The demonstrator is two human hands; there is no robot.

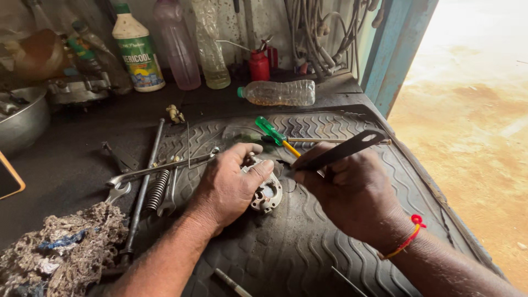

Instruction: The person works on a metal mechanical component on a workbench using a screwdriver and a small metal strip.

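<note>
The left hand (228, 184) presses down on a round grey metal part (267, 193) lying on the tyre tread (286, 242), fingers closed over its far edge. Just to its right, the right hand (352, 192) grips a flat dark metal strip (342, 149), its near end touching the part. A green-handled screwdriver (275, 133) lies just beyond; spanners (148, 173) and a spring (157, 190) rest to the left.

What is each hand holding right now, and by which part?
The left hand grips the round grey metal part by its upper rim. The right hand holds the flat dark metal strip near its lower end.
</note>
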